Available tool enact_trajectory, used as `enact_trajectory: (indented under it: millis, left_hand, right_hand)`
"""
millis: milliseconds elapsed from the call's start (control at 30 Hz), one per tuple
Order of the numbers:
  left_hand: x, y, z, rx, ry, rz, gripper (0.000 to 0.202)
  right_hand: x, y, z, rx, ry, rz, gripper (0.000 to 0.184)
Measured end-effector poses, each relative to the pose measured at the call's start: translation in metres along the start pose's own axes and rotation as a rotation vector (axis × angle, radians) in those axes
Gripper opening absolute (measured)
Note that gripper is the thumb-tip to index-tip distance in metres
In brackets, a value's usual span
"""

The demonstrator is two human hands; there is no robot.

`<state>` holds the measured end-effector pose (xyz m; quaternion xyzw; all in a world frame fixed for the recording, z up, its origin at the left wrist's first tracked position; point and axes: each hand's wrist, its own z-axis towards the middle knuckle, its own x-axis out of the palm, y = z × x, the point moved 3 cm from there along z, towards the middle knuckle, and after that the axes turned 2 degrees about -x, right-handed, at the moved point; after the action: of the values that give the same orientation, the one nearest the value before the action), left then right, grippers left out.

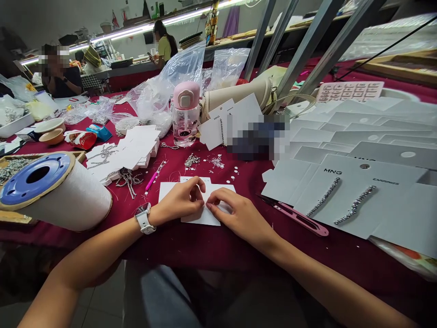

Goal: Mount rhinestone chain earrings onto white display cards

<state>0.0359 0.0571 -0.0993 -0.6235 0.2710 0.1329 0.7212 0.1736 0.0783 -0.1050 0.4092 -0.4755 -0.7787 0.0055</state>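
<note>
"Where's the card (202,217)?"

"Near the table's (211,250) front edge, with pink snips (297,217) to its right."

"And my left hand (179,201) and right hand (241,215)?"

"Both curled, fingertips meeting on the card; from here I can't tell whether they pinch it."

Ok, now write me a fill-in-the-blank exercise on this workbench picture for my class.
The left hand wears a white ____ on its wrist.
The thread snips beside the right hand have ____ handles.
The large card printed EARRINGS also bears the letters ____.

Missing words: watch; pink; MNG.
</note>
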Motion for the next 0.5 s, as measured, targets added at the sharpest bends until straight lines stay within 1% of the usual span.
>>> enact_trajectory:
  millis: [167,267,400,500]
  left_hand:
    - [-0.003,-0.001,0.0,0.008,0.01,0.001,0.019]
    - [-0.005,-0.004,0.0,0.028,0.023,0.063,0.018]
    - [-0.004,-0.012,-0.004,0.108,0.063,0.298,0.016]
    - [-0.001,-0.018,-0.007,0.157,0.123,0.491,0.016]
  right_hand:
    - [-0.002,0.001,-0.002,0.028,0.015,-0.007,0.008]
    - [-0.004,0.002,-0.003,0.02,0.035,-0.033,0.009]
    - [-0.006,0.003,-0.004,0.018,0.041,-0.054,0.009]
    - [-0.007,0.003,-0.005,0.016,0.055,-0.069,0.01]
